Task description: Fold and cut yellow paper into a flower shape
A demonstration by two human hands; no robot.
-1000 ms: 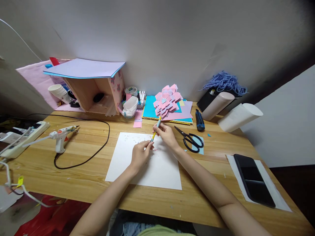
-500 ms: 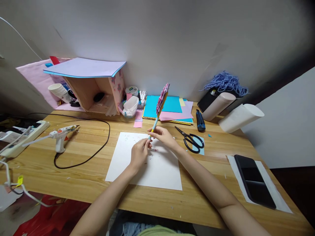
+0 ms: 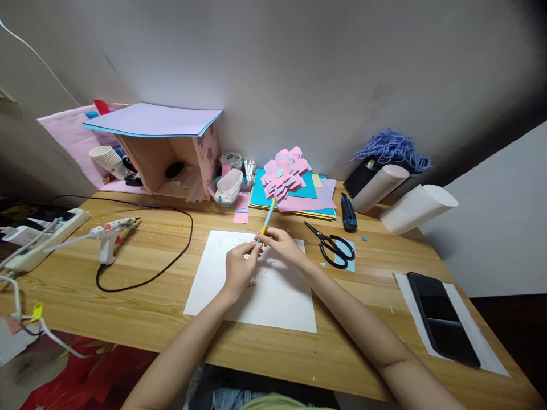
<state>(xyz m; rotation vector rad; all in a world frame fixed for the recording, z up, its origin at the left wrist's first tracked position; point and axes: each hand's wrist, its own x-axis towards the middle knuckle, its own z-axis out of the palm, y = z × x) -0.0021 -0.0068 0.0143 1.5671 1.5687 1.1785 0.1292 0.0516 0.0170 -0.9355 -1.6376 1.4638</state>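
Your left fingers [image 3: 245,250] and right fingers [image 3: 274,234] gripped the stem [image 3: 269,216] of the paper flower [image 3: 285,175], which slanted toward the bench [image 3: 149,313]'s back edge; the yellow tag [image 3: 37,311] near the front edge was illegibly small.

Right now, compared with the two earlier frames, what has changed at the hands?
The paper flower, edge-on a moment ago, has been turned to face the camera again. The right hand grips lower on the stem than in the first frame, closer to the left hand. Neither let go. The scissors, glue gun and white sheet stayed put.
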